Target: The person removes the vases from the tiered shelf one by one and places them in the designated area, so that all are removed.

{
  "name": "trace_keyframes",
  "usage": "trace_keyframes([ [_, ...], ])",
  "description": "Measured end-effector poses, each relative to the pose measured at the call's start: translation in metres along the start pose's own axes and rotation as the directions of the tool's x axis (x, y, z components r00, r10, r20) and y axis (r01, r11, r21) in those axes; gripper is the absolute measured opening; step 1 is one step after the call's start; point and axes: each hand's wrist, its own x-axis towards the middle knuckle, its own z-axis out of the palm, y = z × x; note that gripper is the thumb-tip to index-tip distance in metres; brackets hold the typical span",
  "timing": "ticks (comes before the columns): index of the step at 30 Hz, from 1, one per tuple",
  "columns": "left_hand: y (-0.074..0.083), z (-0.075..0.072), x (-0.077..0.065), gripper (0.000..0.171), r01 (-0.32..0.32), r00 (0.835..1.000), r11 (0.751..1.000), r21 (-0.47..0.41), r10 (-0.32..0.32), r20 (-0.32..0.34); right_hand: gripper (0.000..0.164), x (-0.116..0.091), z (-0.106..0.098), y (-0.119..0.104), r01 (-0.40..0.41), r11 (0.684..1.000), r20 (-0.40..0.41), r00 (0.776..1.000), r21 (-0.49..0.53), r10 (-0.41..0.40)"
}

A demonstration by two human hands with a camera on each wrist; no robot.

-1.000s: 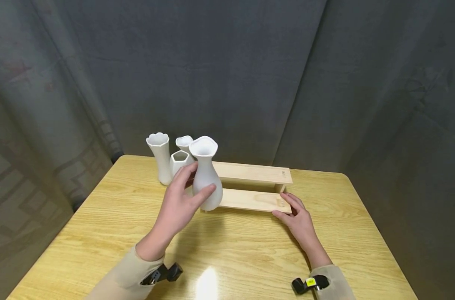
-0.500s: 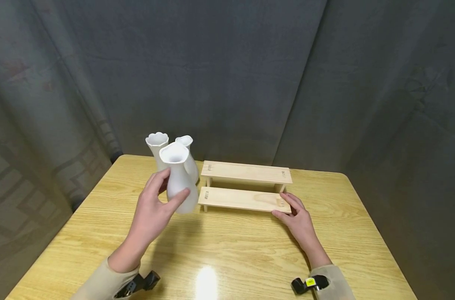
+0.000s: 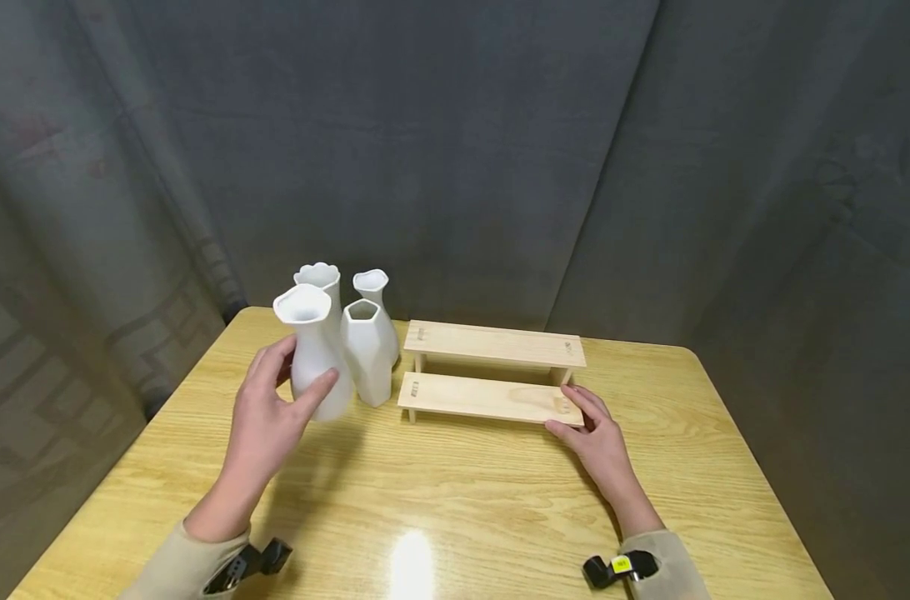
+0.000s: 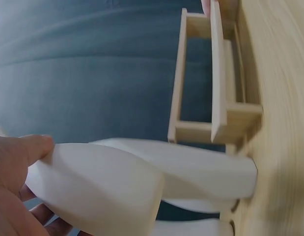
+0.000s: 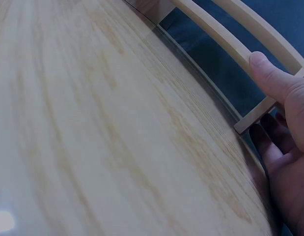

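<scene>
My left hand (image 3: 263, 412) holds a white vase (image 3: 318, 362) with a wavy flared rim round its body, thumb on the near side. In the left wrist view its base hangs above the tabletop. Just right of it stands a white faceted vase (image 3: 369, 362) with a five-sided mouth. Behind are a scalloped-rim vase (image 3: 327, 277), partly hidden, and a slim-necked vase (image 3: 372, 285). My right hand (image 3: 601, 442) grips the right end of a two-tier wooden stand (image 3: 485, 398), its thumb on the lower board's front edge and its fingers round the end.
The stand's upper board (image 3: 492, 343) sits behind the lower one, with bare boards on both tiers. A wood-grain table (image 3: 455, 500) carries everything. Grey curtains (image 3: 425, 150) hang behind and at both sides.
My left hand has carried the flared vase leftward from in front of the stand, past the faceted vase, to in front of the scalloped one. The right hand stays on the stand.
</scene>
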Motion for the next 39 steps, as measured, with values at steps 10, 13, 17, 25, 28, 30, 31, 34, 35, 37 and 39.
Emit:
trace_keyframes([
  [10,-0.033,0.008,0.011,0.058,0.007,0.998,0.999,0.037,-0.005,-0.07,0.075,-0.003,0.0,-0.003,-0.005,1.0,0.003,1.0,0.009,0.005],
  [13,-0.045,0.011,0.014,0.059,0.024,0.997,0.999,0.025,-0.022,-0.077,0.075,-0.002,0.0,-0.004,-0.002,1.0,0.004,1.0,0.006,0.002],
  [17,-0.059,0.016,0.017,0.06,0.052,0.996,0.999,0.015,-0.051,-0.079,0.076,-0.001,0.0,-0.003,-0.003,1.0,0.009,1.0,0.005,0.003],
  [25,-0.084,0.027,0.024,0.059,0.074,0.994,0.997,0.012,-0.073,-0.079,0.076,0.001,0.0,0.0,-0.006,1.0,0.008,1.0,-0.011,0.006],
  [28,-0.091,0.03,0.027,0.058,0.075,0.995,0.997,0.02,-0.073,-0.075,0.076,0.001,-0.001,0.0,-0.004,1.0,0.005,1.0,-0.012,0.004],
  [30,-0.095,0.032,0.028,0.058,0.084,0.994,0.996,0.023,-0.082,-0.068,0.076,0.001,-0.001,0.0,-0.003,1.0,0.004,1.0,-0.011,0.003],
  [31,-0.096,0.032,0.029,0.059,0.088,0.994,0.996,0.026,-0.086,-0.065,0.075,0.0,-0.001,0.0,-0.002,1.0,0.003,1.0,-0.008,0.002],
  [34,-0.1,0.035,0.03,0.059,0.097,0.994,0.995,0.023,-0.095,-0.058,0.075,-0.001,0.0,-0.003,-0.001,1.0,0.006,1.0,0.002,0.001],
  [35,-0.102,0.035,0.031,0.059,0.098,0.994,0.995,0.022,-0.096,-0.057,0.075,-0.001,0.0,-0.003,-0.001,1.0,0.006,1.0,0.006,0.001],
  [37,-0.104,0.037,0.032,0.059,0.097,0.994,0.995,0.021,-0.095,-0.057,0.074,-0.001,0.0,-0.004,-0.004,1.0,0.008,1.0,0.014,0.004],
  [39,-0.107,0.038,0.033,0.058,0.099,0.994,0.995,0.019,-0.098,-0.053,0.074,-0.002,-0.001,-0.005,-0.008,1.0,0.01,1.0,0.025,0.008],
])
